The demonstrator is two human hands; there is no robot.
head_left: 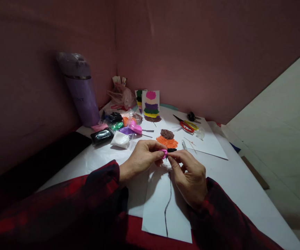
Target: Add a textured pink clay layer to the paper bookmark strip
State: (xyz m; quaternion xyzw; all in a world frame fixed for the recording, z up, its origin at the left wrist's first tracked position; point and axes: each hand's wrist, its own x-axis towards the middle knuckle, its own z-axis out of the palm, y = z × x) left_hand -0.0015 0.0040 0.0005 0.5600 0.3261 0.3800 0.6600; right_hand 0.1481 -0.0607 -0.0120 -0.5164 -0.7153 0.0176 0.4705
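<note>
A small bent piece of pink modelling clay [164, 152] is between my two hands, above a white sheet [155, 215]. My left hand [141, 159] pinches it between thumb and fingers. From the other side, the thumb and forefinger of my right hand [190, 173] close on its edge. Beyond my fingers, the sheet bears a brown textured patch [167, 134], an orange patch [167, 142] and a partly hidden black patch [172, 150]. A wavy black line [169, 198] runs down the sheet's near half.
Bagged clay in several colours, including a white pack [120, 139] and a black pack [102, 136], lies at left. Behind stands a purple bottle [82, 93]. A card with coloured bands [151, 106] leans at the back. Scissors [186, 125], a cutter [184, 145] and thin sticks [191, 142] lie right.
</note>
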